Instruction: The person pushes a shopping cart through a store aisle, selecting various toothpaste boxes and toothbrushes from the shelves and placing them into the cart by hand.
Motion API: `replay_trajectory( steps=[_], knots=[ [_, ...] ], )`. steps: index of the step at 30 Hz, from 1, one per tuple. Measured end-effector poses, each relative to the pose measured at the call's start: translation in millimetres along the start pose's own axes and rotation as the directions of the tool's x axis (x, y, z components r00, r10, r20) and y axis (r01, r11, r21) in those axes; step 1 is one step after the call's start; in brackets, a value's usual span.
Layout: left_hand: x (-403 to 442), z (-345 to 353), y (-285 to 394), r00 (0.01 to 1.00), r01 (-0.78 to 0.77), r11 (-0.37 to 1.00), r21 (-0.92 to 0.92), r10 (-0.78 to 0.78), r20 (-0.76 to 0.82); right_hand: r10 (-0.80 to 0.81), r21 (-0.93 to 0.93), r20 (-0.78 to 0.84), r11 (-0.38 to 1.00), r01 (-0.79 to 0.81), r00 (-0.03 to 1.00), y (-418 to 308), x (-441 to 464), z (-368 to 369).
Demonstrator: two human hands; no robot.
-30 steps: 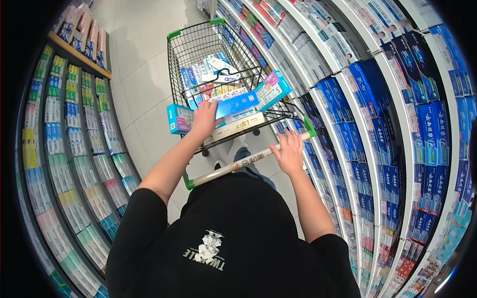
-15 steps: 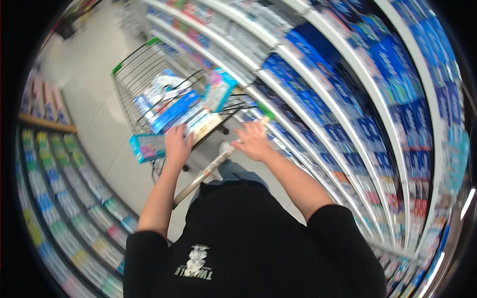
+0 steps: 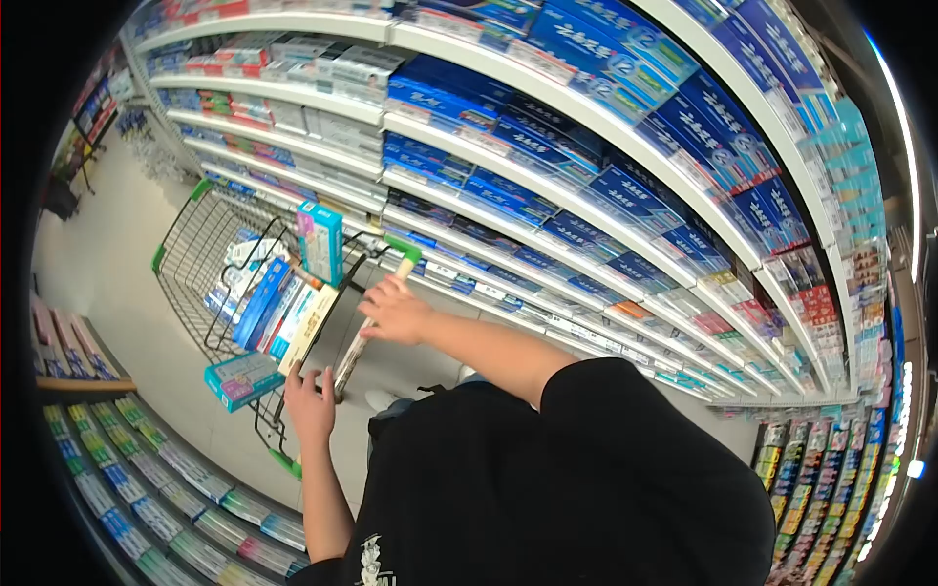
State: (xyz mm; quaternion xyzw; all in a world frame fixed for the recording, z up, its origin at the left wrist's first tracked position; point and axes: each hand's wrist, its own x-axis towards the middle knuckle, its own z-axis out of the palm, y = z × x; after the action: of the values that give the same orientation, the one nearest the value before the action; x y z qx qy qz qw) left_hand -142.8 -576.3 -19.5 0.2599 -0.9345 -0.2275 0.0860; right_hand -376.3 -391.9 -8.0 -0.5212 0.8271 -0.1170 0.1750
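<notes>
My right hand [image 3: 396, 311] is closed over the shopping cart's pale handle [image 3: 350, 359], near its green end. At the lower end of a long cream box [image 3: 311, 327] my left hand [image 3: 311, 402] has its fingers curled against the box; the fingertips are partly hidden. The box lies across the near part of the wire cart [image 3: 184, 278]. Beside it are blue boxes [image 3: 262, 308] and a white-and-red pack. One teal box [image 3: 320, 244] stands upright at the cart's far side, and another teal box [image 3: 242, 379] lies at the near-left side.
Tall white shelves [image 3: 547, 161] packed with mostly blue boxes curve along the front and right. A low shelf unit [image 3: 161, 479] with small packages stands at lower left. Grey tiled floor [image 3: 107, 254] stretches beyond the cart, with a pink-box display [image 3: 68, 337] at the left.
My view has turned right, so the cart and both hands appear further left and lower. My right hand stays on the handle, and my left hand stays by the cream box.
</notes>
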Motion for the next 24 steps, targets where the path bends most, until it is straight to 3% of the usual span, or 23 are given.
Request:
replay_trajectory(
  steps=[4,7,10,13,15,16,17,19,20,21,23,24],
  knots=[
    [-10,0,16,0.999,0.035,0.999,-0.001,-0.035,0.035,-0.194,-0.078,-0.222,0.98,0.181,0.956,28,-23,33],
    [-20,2,29,0.994,0.08,0.997,-0.012,-0.079,0.079,-0.206,0.106,-0.331,0.962,0.253,0.921,50,-67,30],
    [-32,13,36,0.992,0.096,0.995,-0.009,-0.095,0.085,-0.056,0.058,-0.372,0.995,0.084,0.927,80,-141,-12],
    [-47,21,55,0.998,0.065,0.998,0.01,-0.065,0.013,-0.088,-0.147,-0.597,0.989,-0.001,0.797,145,-216,-71],
    [-59,23,69,0.993,-0.097,0.994,0.058,0.1,-0.059,-0.088,-0.23,-0.716,0.967,-0.114,0.693,179,-262,-125],
    [-65,24,76,0.979,-0.173,0.981,0.089,0.181,-0.092,-0.002,-0.211,-0.745,0.949,-0.232,0.667,194,-281,-150],
    [-71,26,83,0.978,-0.194,0.976,0.099,0.2,-0.06,-0.085,-0.295,-0.813,0.913,-0.282,0.576,213,-296,-172],
    [-82,30,96,0.972,-0.234,0.965,0.119,0.235,0.007,-0.001,-0.319,-0.849,0.798,-0.511,0.528,225,-324,-214],
    [-87,34,102,0.954,-0.284,0.948,0.147,0.294,-0.053,0.101,-0.286,-0.835,0.761,-0.583,0.541,229,-335,-231],
    [-92,39,105,0.961,-0.261,0.952,0.158,0.272,-0.052,0.142,-0.307,-0.827,0.698,-0.647,0.545,239,-343,-240],
    [-106,47,109,0.974,-0.208,0.962,0.177,0.22,-0.052,0.417,-0.214,-0.716,0.633,-0.744,0.56,254,-354,-254],
    [-111,50,114,0.969,-0.221,0.955,0.198,0.238,-0.062,0.402,-0.233,-0.719,0.63,-0.741,0.567,263,-357,-254]
  ],
)
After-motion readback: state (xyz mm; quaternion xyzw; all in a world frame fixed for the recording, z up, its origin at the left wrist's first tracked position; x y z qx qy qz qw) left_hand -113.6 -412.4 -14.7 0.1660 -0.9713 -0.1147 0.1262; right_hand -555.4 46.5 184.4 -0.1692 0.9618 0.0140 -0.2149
